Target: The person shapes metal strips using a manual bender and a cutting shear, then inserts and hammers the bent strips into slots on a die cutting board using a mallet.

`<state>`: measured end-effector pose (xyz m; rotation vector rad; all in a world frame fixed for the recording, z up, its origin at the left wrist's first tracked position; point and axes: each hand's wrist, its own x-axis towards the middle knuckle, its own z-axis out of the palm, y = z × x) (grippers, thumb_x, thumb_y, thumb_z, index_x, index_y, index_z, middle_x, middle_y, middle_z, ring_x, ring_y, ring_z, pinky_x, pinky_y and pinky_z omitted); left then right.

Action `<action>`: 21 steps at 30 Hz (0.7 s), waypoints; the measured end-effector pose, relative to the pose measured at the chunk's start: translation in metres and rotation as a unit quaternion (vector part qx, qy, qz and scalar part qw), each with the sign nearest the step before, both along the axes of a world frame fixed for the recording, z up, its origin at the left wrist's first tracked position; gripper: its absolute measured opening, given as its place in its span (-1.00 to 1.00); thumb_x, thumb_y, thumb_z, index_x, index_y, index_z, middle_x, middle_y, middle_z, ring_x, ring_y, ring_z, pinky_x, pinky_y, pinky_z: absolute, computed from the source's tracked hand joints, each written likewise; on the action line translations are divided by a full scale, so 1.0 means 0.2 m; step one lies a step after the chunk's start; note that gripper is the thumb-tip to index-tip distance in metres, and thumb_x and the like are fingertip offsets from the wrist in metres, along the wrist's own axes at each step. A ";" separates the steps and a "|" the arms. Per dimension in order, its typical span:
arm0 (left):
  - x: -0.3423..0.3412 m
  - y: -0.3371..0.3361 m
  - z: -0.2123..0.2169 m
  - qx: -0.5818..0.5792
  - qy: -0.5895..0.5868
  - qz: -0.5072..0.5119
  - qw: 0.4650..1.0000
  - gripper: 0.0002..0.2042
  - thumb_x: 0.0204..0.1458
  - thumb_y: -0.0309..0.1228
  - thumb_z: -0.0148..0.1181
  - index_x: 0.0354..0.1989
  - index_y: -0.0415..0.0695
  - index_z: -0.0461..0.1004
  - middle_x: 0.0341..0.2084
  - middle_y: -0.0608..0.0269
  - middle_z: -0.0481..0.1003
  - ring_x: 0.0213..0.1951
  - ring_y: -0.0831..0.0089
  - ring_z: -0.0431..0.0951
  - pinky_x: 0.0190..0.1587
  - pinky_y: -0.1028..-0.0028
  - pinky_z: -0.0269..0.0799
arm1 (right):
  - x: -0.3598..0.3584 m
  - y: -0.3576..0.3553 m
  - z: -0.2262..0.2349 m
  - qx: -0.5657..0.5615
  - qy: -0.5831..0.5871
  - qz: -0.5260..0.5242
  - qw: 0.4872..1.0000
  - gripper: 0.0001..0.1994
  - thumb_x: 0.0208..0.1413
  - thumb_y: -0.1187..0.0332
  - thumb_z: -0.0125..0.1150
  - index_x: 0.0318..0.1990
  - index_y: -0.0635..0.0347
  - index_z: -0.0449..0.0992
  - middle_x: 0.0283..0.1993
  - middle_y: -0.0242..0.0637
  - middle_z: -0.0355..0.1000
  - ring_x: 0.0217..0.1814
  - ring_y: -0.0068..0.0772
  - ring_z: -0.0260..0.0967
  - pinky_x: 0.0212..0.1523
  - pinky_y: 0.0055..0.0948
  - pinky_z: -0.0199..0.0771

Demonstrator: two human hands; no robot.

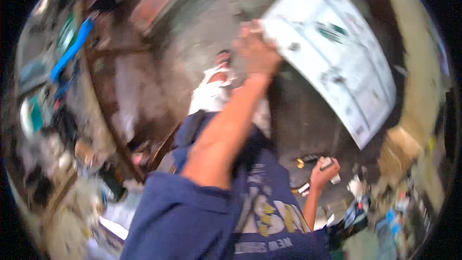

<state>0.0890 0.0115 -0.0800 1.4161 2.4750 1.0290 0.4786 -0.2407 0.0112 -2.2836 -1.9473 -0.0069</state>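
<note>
My left hand [256, 50] is raised in front of me and grips the near corner of a large white printed board [332, 53], which tilts up and away to the upper right. My right hand [324, 171] is low at the right, closed around a small pale object [331, 164] whose kind I cannot tell through the blur. My blue shirt and sleeve [192, 216] fill the lower middle. Below the board, my pale trouser leg [209, 94] and a foot [223, 58] show on the grey floor.
A brown wooden frame [103, 96] runs along the left with a blue-handled tool [72, 50] and cluttered items beside it. Cardboard boxes [399, 149] and small scattered things lie at the right. Grey concrete floor [207, 19] spreads behind. The whole picture is motion-blurred.
</note>
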 end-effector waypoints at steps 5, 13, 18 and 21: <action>-0.17 -0.02 0.04 -0.031 0.112 0.012 0.993 -0.40 0.22 -0.15 -0.07 0.38 -0.20 0.11 0.28 -0.17 0.20 0.33 0.00 0.14 0.27 -0.04 -0.03 | 0.01 0.07 0.00 -0.006 0.001 -0.063 0.998 -0.62 0.13 0.33 0.18 0.08 0.25 0.35 0.08 0.01 0.34 0.20 0.08 0.22 0.24 0.04 0.06; -0.01 -0.01 0.16 -0.037 0.029 -0.020 0.999 -0.42 0.24 -0.20 -0.13 0.39 -0.18 0.04 0.28 -0.14 0.14 0.31 -0.07 0.10 0.27 -0.07 0.03 | -0.35 0.78 0.09 0.197 0.156 0.055 0.966 -0.69 0.03 0.41 0.29 -0.04 0.23 0.52 -0.03 -0.11 0.47 0.10 0.01 0.32 0.18 -0.06 0.27; -0.06 -0.04 0.16 -0.031 0.022 -0.026 0.999 -0.43 0.28 -0.20 -0.15 0.42 -0.14 0.01 0.31 -0.18 0.08 0.32 -0.12 0.08 0.29 -0.07 0.03 | -0.58 1.29 0.07 0.072 0.187 0.195 0.960 -0.50 -0.03 0.43 0.32 0.16 0.10 0.48 0.04 -0.17 0.41 0.22 -0.08 0.21 0.23 -0.08 0.22; -0.07 -0.06 0.16 -0.058 0.012 -0.011 0.998 -0.44 0.29 -0.19 -0.16 0.41 -0.14 0.03 0.32 -0.20 0.05 0.33 -0.12 0.05 0.31 -0.06 0.00 | -0.55 1.44 0.05 0.055 0.171 0.200 0.963 -0.61 -0.06 0.39 0.37 0.00 0.10 0.58 -0.06 -0.16 0.45 0.14 -0.08 0.28 0.14 -0.13 0.32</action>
